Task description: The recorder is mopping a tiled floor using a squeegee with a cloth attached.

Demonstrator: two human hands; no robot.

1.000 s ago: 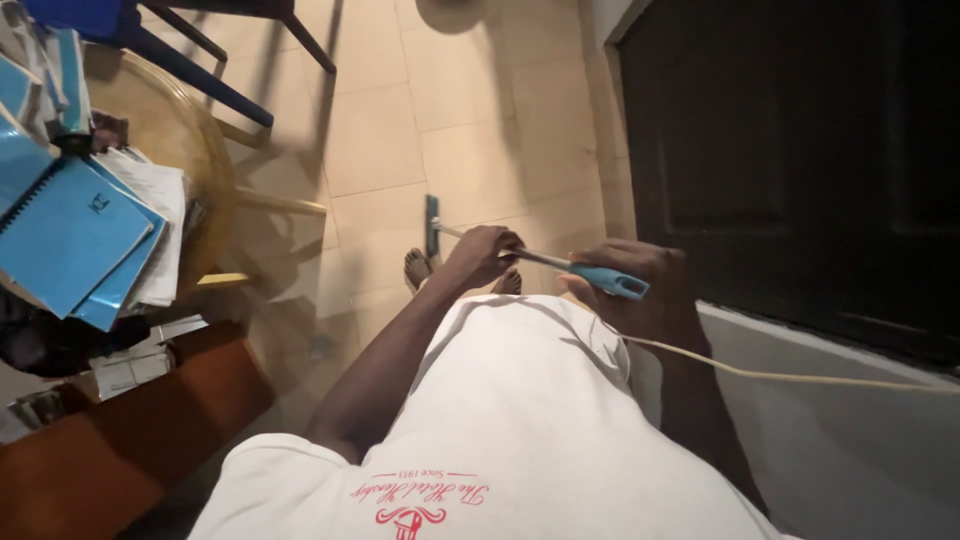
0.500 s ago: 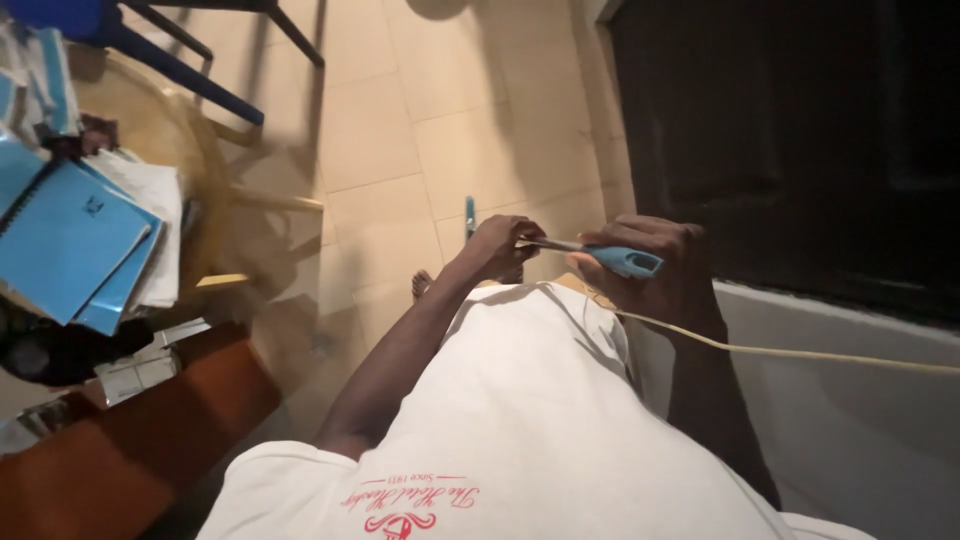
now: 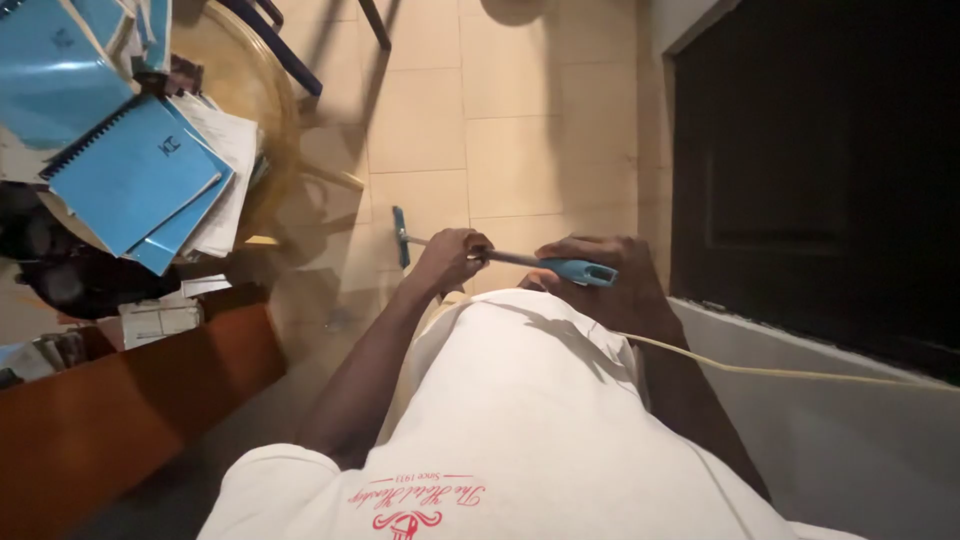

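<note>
Far left there's a round wooden table (image 3: 262,110) buried under blue spiral-bound notebooks (image 3: 130,172) and loose white papers (image 3: 228,170), with dark chair legs (image 3: 285,55) poking in behind it. Below that sits a reddish-brown wooden piece of furniture (image 3: 110,410) with a small white box (image 3: 158,320) on its edge.

Middle of the shot is the mop. Its blue head (image 3: 401,237) sits flat on the beige tiled floor (image 3: 510,130), just right of the table, and the thin metal shaft (image 3: 510,258) runs from there toward the right, climbing up to the person. So the long axis goes roughly left to right, head end pointing left and down at the tiles, blue grip (image 3: 577,270) pointing right.

The left hand (image 3: 450,260) is wrapped around the shaft, fingers curled closed on it, a bit up from the head. The right hand (image 3: 600,280) is clamped on the blue grip end, fingers folded around it. Both are just above the person's white t-shirt (image 3: 520,420).

A pale cord (image 3: 800,375) trails off to the right from near the right hand. Right side is a dark door (image 3: 820,170) and under it a light grey wall (image 3: 850,440).
</note>
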